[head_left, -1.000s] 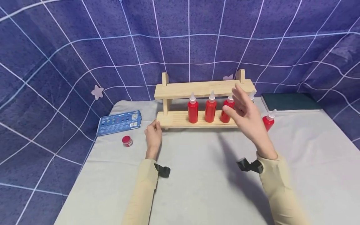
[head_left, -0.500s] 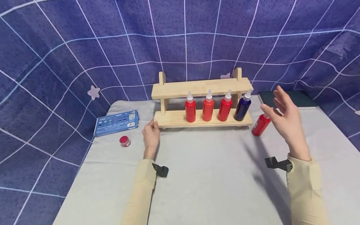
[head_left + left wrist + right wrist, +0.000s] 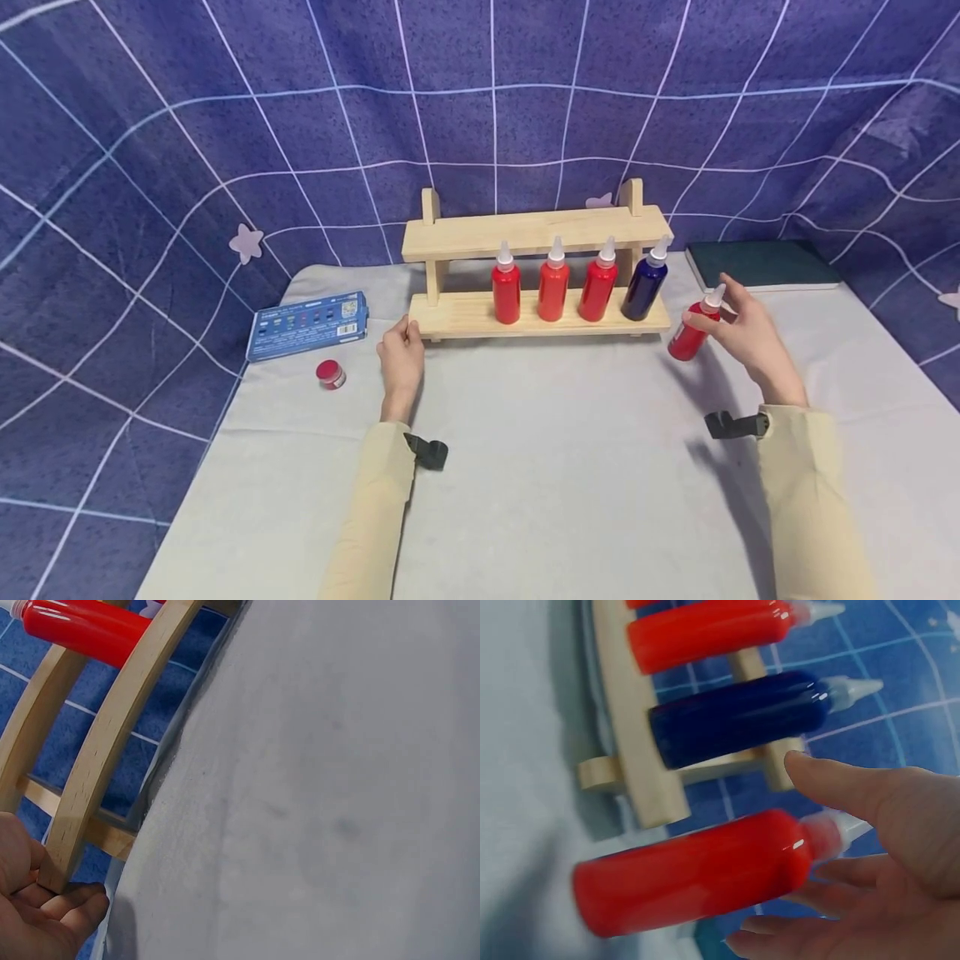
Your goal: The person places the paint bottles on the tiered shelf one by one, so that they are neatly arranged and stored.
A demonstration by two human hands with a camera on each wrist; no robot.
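My left hand (image 3: 401, 364) grips the left end of a two-tier wooden shelf (image 3: 537, 232). In the left wrist view its fingers (image 3: 79, 907) lie under the end of the lower board. On that board, three red squeeze bottles (image 3: 552, 292) and a dark blue squeeze bottle (image 3: 645, 289) stand upright. Right of the shelf, another red squeeze bottle (image 3: 686, 340) with a white nozzle stands on the table. My right hand (image 3: 753, 337) is around its upper part. The right wrist view shows the thumb (image 3: 840, 780) apart from this bottle (image 3: 697, 874), fingers behind it.
A blue printed box (image 3: 307, 326) lies at the table's left, with a small red-lidded jar (image 3: 330, 374) in front of it. A dark green book (image 3: 761, 265) lies at the back right. Blue gridded cloth (image 3: 525, 67) hangs behind the table (image 3: 555, 467).
My right hand has moved right from in front of the shelf, then lowered to the red squeeze bottle beside it. The left hand has stayed on the shelf's end.
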